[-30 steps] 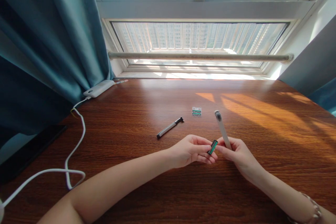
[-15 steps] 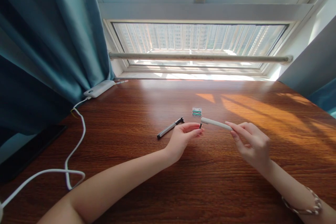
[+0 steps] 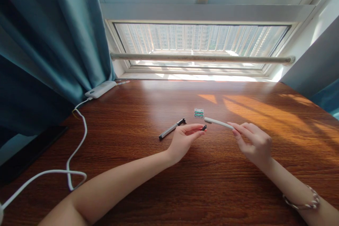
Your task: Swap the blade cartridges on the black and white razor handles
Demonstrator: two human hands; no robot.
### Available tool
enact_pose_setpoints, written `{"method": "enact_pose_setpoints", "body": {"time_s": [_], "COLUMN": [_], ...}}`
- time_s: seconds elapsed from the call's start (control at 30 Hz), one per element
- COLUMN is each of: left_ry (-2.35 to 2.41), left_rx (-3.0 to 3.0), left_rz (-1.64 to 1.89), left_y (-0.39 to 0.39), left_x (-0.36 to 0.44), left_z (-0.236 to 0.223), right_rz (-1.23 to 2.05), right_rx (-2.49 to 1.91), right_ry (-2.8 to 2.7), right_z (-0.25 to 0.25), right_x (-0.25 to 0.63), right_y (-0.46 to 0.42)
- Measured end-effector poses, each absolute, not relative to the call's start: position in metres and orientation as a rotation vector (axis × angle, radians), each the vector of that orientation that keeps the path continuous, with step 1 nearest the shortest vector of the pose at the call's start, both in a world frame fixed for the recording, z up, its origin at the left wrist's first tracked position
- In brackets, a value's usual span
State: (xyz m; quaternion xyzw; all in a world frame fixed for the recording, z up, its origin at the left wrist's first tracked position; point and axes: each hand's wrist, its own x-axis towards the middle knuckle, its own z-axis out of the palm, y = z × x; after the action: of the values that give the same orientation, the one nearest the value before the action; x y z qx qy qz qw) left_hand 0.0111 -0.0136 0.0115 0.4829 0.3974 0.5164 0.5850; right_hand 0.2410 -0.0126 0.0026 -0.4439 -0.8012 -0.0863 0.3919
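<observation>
Between thumb and fingers, my left hand (image 3: 185, 137) pinches a small black razor head (image 3: 204, 127). My right hand (image 3: 253, 143) grips the end of a white brush (image 3: 219, 123) shaped like a toothbrush. The brush's short dark bristles face down, just above and to the right of the razor head, apart from it. A silver and black razor handle (image 3: 169, 131) lies on the table behind my left wrist. Beyond the brush rests a small clear pack of razor cartridges (image 3: 198, 113) with green strips.
The brown wooden table (image 3: 148, 183) reaches to the window sill. A white power strip (image 3: 100, 89) lies at the back left beside the blue curtain (image 3: 87, 35), and its white cable (image 3: 76, 155) loops down the left side. A dark flat object (image 3: 31, 152) is at the left edge.
The brush has shifted slightly up and right, off the razor head. In my left hand the razor head has turned and now shows more of its dark face.
</observation>
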Motion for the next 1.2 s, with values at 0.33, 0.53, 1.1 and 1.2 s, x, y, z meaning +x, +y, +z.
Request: {"method": "enact_pose_setpoints", "body": {"time_s": [0.33, 0.53, 1.1, 1.2], "left_ry": [0.974, 1.006, 0.981, 0.875], "left_rx": [1.140, 1.161, 1.225, 1.122], "left_rz": [1.204, 1.196, 1.296, 1.270], "left_y": [-0.0114, -0.0114, -0.0138, -0.0138], "left_x": [0.0097, 0.0071, 0.0018, 0.0038], "left_z": [0.0110, 0.0128, 0.0128, 0.0164], "right_rz": [-0.279, -0.311, -0.124, -0.122], "right_rx": [-1.063, -1.139, -1.037, -1.028], "right_ry": [-2.031, -2.027, -2.057, -2.087], "right_z": [0.0013, 0.0014, -0.0002, -0.0001], "right_x": [0.2425, 0.2403, 0.2393, 0.2376], "right_y": [-0.0144, -0.0159, -0.0175, -0.0189]}}
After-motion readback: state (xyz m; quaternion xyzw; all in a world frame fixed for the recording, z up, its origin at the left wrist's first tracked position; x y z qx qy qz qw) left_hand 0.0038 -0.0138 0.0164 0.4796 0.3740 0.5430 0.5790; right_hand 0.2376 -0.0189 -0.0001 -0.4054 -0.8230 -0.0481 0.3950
